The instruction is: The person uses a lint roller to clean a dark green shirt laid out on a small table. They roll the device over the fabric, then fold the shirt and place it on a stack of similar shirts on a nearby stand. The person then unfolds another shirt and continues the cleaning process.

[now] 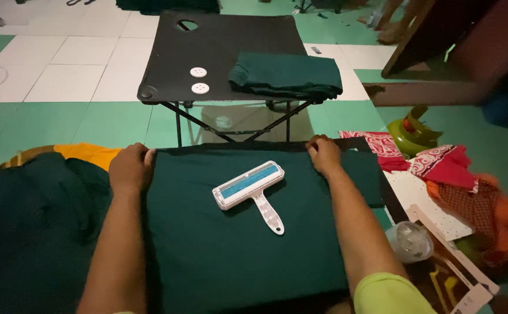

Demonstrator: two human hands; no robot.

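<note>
Green cloth (230,244): left hand (129,168) and right hand (325,154) grip clenched on far edge; lint brush (248,186) between.

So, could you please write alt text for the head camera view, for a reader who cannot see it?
A person's left hand and right hand press the far edge of a dark green cloth spread on a board, with a white lint brush lying on it. Beyond stands a black folding table holding a folded green cloth and two white discs.

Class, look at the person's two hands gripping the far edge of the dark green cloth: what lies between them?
In the head view, between left hand and right hand lies bare dark green cloth; the white lint brush sits just nearer.
</note>
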